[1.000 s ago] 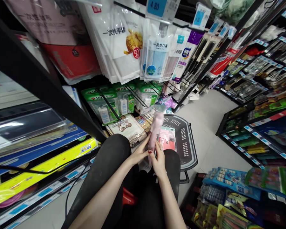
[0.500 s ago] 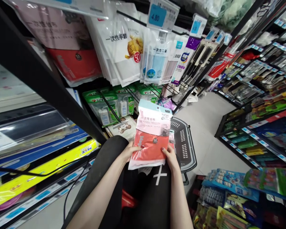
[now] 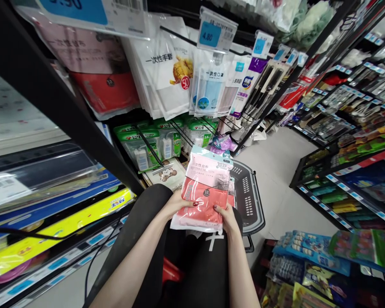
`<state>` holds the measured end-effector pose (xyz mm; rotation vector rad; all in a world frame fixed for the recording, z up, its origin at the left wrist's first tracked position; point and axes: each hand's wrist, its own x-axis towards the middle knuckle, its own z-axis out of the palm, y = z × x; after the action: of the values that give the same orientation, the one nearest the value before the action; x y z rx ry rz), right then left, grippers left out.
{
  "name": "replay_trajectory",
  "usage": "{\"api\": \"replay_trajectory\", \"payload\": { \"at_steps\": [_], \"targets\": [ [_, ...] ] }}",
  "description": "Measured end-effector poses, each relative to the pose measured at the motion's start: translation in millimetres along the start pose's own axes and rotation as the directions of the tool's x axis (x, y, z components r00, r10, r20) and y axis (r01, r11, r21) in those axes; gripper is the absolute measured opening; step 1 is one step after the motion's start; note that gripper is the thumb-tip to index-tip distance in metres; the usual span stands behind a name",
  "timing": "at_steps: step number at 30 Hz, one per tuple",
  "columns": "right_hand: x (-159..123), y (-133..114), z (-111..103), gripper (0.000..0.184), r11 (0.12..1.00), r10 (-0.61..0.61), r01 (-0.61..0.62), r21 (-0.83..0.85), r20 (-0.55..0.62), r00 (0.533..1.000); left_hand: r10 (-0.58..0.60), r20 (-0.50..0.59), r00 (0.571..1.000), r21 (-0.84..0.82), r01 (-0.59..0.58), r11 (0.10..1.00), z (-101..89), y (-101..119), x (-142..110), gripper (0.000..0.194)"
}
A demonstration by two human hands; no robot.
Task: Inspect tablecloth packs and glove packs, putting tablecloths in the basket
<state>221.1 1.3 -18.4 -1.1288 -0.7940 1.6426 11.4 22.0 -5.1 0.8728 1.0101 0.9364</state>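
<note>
I hold a flat plastic pack of a pink-red disposable tablecloth with both hands, its printed face turned up toward me over my knees. My left hand grips its lower left edge, thumb on top. My right hand grips its lower right corner, fingers closed round it. A dark grey shopping basket stands on the floor just beyond the pack, partly hidden by it.
Hanging packs of gloves and masks with blue price tags fill the rack ahead. Green-labelled packs hang lower. Shelves with yellow and blue boxes run along my left. Snack shelves stand at right across a pale floor aisle.
The pack was edge-on above the basket a second ago. It has been turned face-up in both hands and has now dropped slightly lower toward my knees.
</note>
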Motion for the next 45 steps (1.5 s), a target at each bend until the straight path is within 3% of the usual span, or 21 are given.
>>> {"api": "replay_trajectory", "payload": {
  "at_steps": [11, 19, 24, 28, 32, 37, 45],
  "targets": [
    [2.2, 2.3, 3.4, 0.021, 1.000, 0.015, -0.015, -0.019, -0.027, 1.000, -0.009, -0.046, 0.999, -0.006, 0.009, 1.000, -1.0, -4.6, 3.9, 0.042],
    [5.7, 3.0, 1.3, 0.026, 0.999, 0.048, -0.048, -0.010, 0.000, 0.999, -0.015, -0.097, 0.995, 0.009, 0.016, 1.000, 0.9, -4.5, 4.5, 0.026],
    [6.5, 3.4, 1.0, 0.029, 0.998, 0.056, -0.056, -0.008, -0.009, 0.998, -0.026, -0.064, 0.998, -0.020, 0.025, 0.999, 2.5, -0.3, 2.1, 0.027],
    [4.0, 0.6, 0.8, 0.028, 0.999, 0.046, -0.046, 0.003, 0.035, 0.998, -0.085, -0.026, 0.996, -0.126, 0.081, 0.989, 2.7, 7.1, -2.0, 0.029],
    [-1.5, -2.0, -0.8, 0.030, 0.995, 0.103, -0.102, -0.016, 0.124, 0.987, -0.103, -0.089, 0.991, -0.281, 0.074, 0.957, 1.1, 12.6, -3.2, 0.033],
    [-2.0, 1.6, -6.7, 0.027, 0.988, 0.134, -0.131, 0.078, -0.046, 0.990, -0.120, -0.082, 0.989, -0.281, 0.093, 0.955, -0.1, 11.1, -1.6, 0.036],
    [7.4, 2.0, -5.7, 0.027, 0.992, 0.123, -0.119, 0.042, -0.107, 0.987, -0.164, 0.013, 0.986, -0.208, 0.163, 0.964, 2.6, 4.0, -1.8, 0.031]
  ]
}}
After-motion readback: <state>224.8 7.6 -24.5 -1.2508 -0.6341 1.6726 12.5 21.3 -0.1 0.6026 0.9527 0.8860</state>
